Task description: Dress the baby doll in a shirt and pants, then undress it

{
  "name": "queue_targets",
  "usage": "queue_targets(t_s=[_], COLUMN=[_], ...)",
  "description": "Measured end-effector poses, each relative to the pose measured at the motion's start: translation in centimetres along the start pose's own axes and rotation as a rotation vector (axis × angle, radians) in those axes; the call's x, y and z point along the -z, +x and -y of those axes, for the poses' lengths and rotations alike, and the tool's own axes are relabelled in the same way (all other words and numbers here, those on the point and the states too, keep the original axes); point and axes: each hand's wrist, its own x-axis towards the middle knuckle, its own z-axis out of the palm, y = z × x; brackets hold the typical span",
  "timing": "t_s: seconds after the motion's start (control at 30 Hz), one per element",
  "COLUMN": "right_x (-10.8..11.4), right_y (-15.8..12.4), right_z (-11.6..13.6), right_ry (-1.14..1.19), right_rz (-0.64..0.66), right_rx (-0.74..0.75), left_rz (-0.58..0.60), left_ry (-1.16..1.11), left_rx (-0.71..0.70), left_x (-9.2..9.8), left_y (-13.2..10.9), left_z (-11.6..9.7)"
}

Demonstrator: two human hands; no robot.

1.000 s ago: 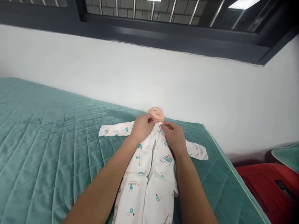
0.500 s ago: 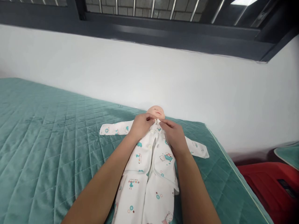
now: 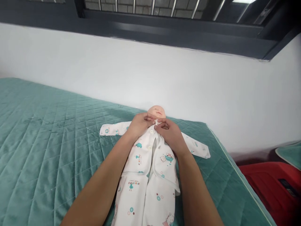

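A baby doll (image 3: 156, 110) lies on its back, dressed in a white printed baby jacket (image 3: 138, 158) with white printed trousers (image 3: 150, 202) below it. Both jacket sleeves stretch out sideways. At the doll's neck, my left hand (image 3: 142, 125) pinches the collar edge from the left. My right hand (image 3: 169, 133) grips the opposite collar edge, its fingertips meeting those of the left. The two edges come together there, while lower down the jacket front gapes. Buttons show along the left edge. My fingers hide the fastening at the collar.
The doll rests on a green quilted mattress cover (image 3: 58, 150). A white wall (image 3: 145, 72) stands right behind its head, under a dark window frame (image 3: 164, 31) with metal bars. A red plastic object (image 3: 265, 185) is beyond the mattress edge at the right.
My right hand has moved left, bringing its collar edge against the left one. The gap between the two edges at the neck has closed.
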Motion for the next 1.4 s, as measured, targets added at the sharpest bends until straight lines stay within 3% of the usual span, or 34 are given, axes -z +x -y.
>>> queue_targets(t_s=[0.13, 0.43, 0.77, 1.07, 1.4], right_x=[-0.23, -0.37, -0.28, -0.18, -0.09], right_y=[-0.11, -0.11, -0.16, -0.38, -0.64], right_z=[0.22, 0.17, 0.03, 0.39, 0.26], right_ry=[-0.058, -0.097, -0.126, -0.099, -0.123], right_rz=[-0.01, 0.008, 0.015, 0.018, 0.015], right_rx=[-0.001, 0.048, 0.052, 0.028, 0.055], left_rz=[0.007, 0.036, 0.06, -0.017, -0.039], left_ry=[-0.054, -0.028, -0.164, 0.165, 0.353], left_rx=[0.074, 0.076, 0.065, -0.05, -0.132], left_x=[0.06, -0.26, 0.12, -0.56, -0.56], left_y=[-0.33, -0.51, -0.51, 0.08, 0.05], left_z=[-0.29, -0.63, -0.27, 0.1, 0.05])
